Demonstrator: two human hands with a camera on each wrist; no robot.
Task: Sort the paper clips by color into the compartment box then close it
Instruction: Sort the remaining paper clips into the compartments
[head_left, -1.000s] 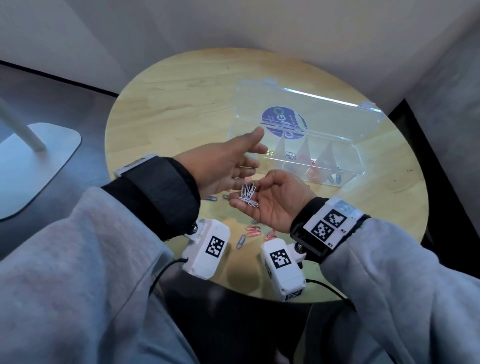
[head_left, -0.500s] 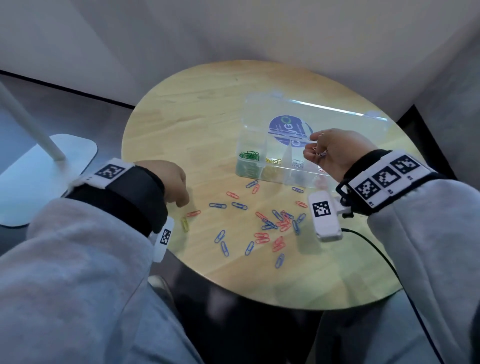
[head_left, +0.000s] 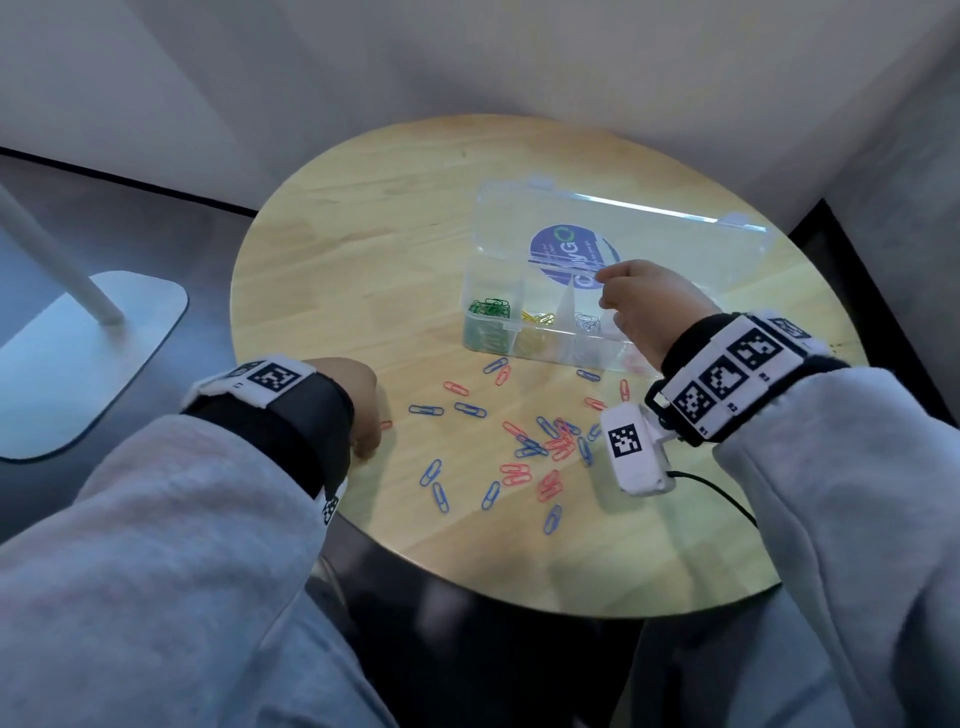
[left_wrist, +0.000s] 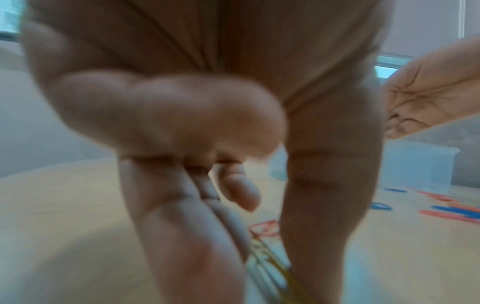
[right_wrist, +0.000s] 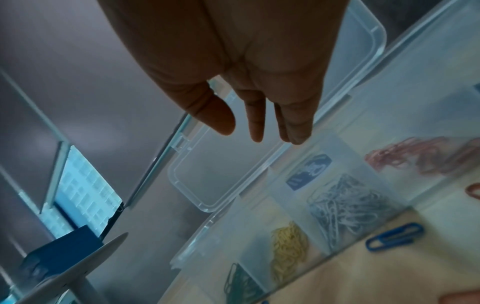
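The clear compartment box (head_left: 566, 353) stands open on the round wooden table (head_left: 363, 249), its lid (head_left: 675, 244) tilted back. Green clips (head_left: 489, 309), yellow clips (head_left: 537, 318) and white clips (head_left: 587, 322) fill separate compartments. The right wrist view shows the white clips (right_wrist: 345, 205) and red clips (right_wrist: 420, 156) in neighbouring compartments. My right hand (head_left: 639, 306) hovers over the box, fingers (right_wrist: 257, 123) straight and empty. My left hand (head_left: 358, 410) is down on the table at the left. Its finger (left_wrist: 182, 236) and thumb (left_wrist: 324, 205) pinch a yellow paper clip (left_wrist: 270, 273).
Several loose blue and red clips (head_left: 545, 447) lie scattered on the table in front of the box. A red clip (head_left: 385, 424) lies beside my left hand. A white stand base (head_left: 98, 353) sits on the floor to the left. A wall runs behind the table.
My right hand carried the white clips from in front of me to the box and now holds none. My left hand dropped to the table at the left, onto a yellow clip.
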